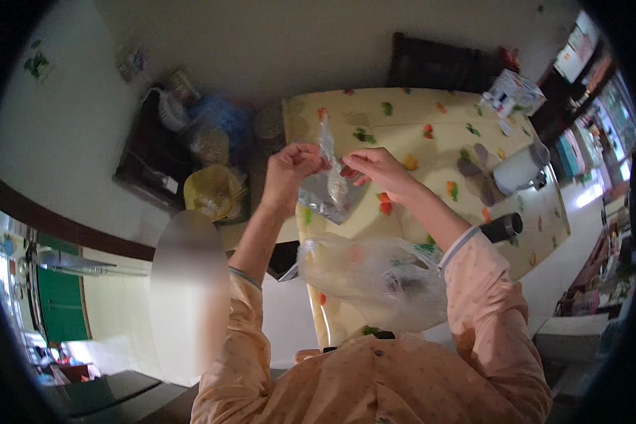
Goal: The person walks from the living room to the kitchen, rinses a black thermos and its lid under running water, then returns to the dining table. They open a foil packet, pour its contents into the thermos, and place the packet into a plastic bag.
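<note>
Over the table's far left part, a narrow clear plastic bag (337,185) hangs upright between my hands, with something pale in its lower part that I cannot make out. My left hand (293,169) pinches the bag's left side, fingertips together. From the right, my right hand (380,172) closes thumb and fingers at the bag's middle. Below the bag, a shiny silver bag (316,201) lies on the table at its left edge. Nearer to me, a large crumpled clear plastic bag (374,272) lies under my right forearm.
The table has a yellow printed cloth (396,116). On its right are a whitish pitcher (519,169), a dark cylinder (502,227) and a white box (516,90). Left of the table are a yellow bag (215,194) and a blue bag (222,120). A dark chair (431,63) stands behind.
</note>
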`<state>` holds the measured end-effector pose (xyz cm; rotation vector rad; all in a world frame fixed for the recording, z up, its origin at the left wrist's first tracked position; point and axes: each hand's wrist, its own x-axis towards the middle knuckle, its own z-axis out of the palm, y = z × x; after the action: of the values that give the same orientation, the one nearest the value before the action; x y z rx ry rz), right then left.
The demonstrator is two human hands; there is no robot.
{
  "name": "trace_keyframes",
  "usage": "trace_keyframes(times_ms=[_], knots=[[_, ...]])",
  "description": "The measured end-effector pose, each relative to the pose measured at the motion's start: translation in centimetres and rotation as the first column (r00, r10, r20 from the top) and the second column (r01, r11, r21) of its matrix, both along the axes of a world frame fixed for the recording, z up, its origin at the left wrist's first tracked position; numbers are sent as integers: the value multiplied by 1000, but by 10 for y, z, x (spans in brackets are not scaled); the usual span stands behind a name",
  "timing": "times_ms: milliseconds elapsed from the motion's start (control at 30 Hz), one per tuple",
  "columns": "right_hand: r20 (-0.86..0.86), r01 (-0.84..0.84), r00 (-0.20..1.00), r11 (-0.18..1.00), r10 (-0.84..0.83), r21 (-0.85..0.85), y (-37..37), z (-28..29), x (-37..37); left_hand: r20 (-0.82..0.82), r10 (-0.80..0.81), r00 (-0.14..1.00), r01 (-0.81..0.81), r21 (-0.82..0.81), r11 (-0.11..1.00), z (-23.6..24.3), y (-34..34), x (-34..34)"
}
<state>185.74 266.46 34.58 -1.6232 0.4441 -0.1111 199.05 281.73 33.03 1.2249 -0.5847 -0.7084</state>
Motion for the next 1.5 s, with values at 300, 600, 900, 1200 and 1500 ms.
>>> trace_keyframes(times_ms=[300, 600, 900, 1200, 1500], knots=[[-16, 233, 972, 971, -234, -46, -57, 4, -125, 484, -308, 819, 236, 206, 950, 1, -91, -141], [34, 247, 968, 968, -248, 52, -90, -8, -222, 337, -610, 717, 381, 544, 748, 36, -136, -210], [6, 325, 942, 919, -335, 224, -97, -33, -281, 173, -569, 804, 481, 374, 793, -7, -149, -264], [-2, 417, 909, 907, -418, -59, -107, -64, -328, -53, 19, 998, -7, 207, 978, -53, -141, -299], [524, 619, 777, 276, -348, -735, -58, -56, -351, 460, -70, 885, -118, 369, 922, -93, -123, -344]])
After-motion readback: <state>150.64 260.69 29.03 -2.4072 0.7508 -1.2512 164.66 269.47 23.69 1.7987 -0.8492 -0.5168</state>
